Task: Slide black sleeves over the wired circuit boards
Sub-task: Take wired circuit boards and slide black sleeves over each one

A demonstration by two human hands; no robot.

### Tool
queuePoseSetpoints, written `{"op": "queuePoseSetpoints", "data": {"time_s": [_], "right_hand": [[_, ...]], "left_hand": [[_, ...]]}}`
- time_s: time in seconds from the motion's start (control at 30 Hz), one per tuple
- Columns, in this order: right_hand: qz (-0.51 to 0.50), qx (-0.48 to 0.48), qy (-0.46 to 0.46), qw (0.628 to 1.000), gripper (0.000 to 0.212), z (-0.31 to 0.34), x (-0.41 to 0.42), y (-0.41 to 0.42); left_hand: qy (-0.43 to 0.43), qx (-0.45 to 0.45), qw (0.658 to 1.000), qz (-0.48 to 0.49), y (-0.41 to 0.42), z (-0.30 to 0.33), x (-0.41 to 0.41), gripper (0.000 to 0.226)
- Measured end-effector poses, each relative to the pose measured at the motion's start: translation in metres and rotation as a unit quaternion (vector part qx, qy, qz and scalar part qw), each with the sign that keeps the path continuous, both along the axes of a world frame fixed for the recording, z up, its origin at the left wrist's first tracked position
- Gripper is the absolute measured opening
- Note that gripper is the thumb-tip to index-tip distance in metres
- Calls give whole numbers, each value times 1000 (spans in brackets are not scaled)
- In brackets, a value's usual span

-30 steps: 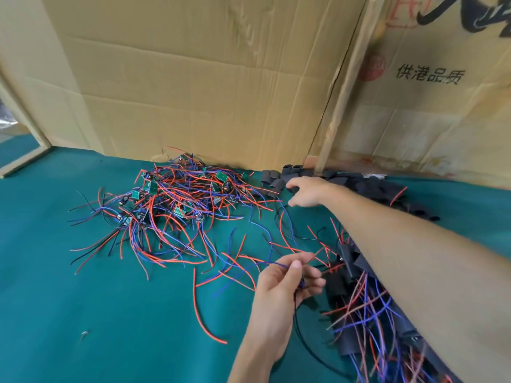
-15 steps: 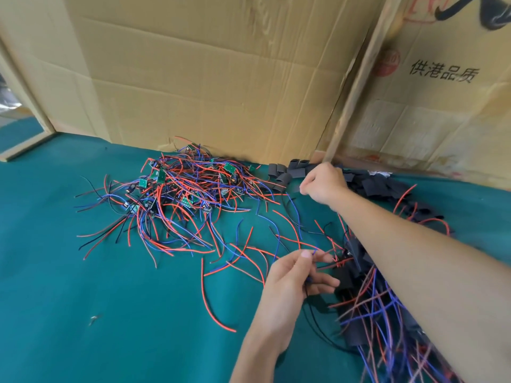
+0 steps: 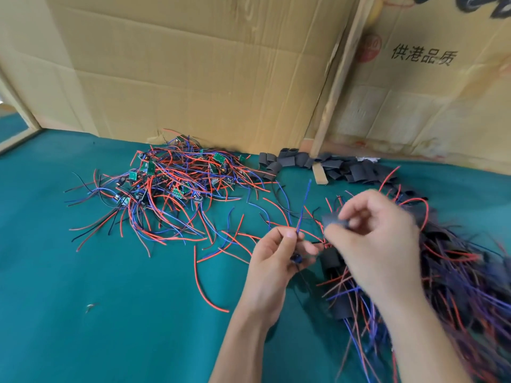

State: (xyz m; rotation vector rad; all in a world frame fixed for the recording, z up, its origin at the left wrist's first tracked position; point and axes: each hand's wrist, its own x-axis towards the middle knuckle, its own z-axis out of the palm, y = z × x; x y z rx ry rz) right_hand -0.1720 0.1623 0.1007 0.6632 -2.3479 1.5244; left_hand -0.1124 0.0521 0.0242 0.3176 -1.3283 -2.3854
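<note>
Both forearms reach in from the lower right, bare, over a teal felt-like tabletop [image 3: 83,272]. The left hand [image 3: 273,261] is held palm-up just above the table, its thumb and curled fingers pinching a wired circuit board [image 3: 296,258] — only a small dark bit of it shows between the fingers. Its thin blue and red wires [image 3: 303,205] rise out of the pinch, running up and slightly right, away from the person, so the long axis is nearly upright in the view.

The right hand [image 3: 378,239] is blurred and hangs just beside the left, knuckles up, thumb and forefinger pinching a black sleeve [image 3: 334,221]. The sleeve is a short, flattened dark tube with a matte surface, lying roughly level with one end towards the wires; it sits just to their right and is not over them. Which end is open cannot be told through the blur.

To the far left lies a tangled heap of unsleeved boards [image 3: 171,186] — small green rectangles among springy red, blue and black wires. Along the back, at the foot of creased corrugated cardboard walls [image 3: 193,78], lies a row of loose black sleeves [image 3: 326,164], curled and soft-looking. Under and beyond the right forearm is a pile of sleeved boards [image 3: 456,286], black tubing with wires trailing out. A pale wooden strip [image 3: 340,76] leans against the cardboard.
</note>
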Motion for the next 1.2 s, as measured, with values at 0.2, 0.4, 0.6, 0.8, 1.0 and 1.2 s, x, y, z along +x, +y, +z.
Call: {"op": "queuePoseSetpoints", "data": {"time_s": [0.2,0.4,0.6,0.8,1.0,1.2], "right_hand": [[63,15,47,997,29,-42,25,-12],[66,-129,-70,987,24,-47,32,-10],[134,-124,-171,968,24,-47,28,-3],[89,-134,-147,976,18,-43,23,2],[-13,-78,-57,995,6,-44,14,8],[-37,-24,54,998,22,-46,23,0]], "left_hand": [[-15,-3,1000,0,0,-2,3,12],[-7,7,1000,14,-1,-7,2,12],[14,-12,1000,10,-3,0,9,13],[5,-132,991,-7,3,1,15,26],[5,-205,979,-20,6,2,17,41],[25,-323,945,54,14,6,15,31]]}}
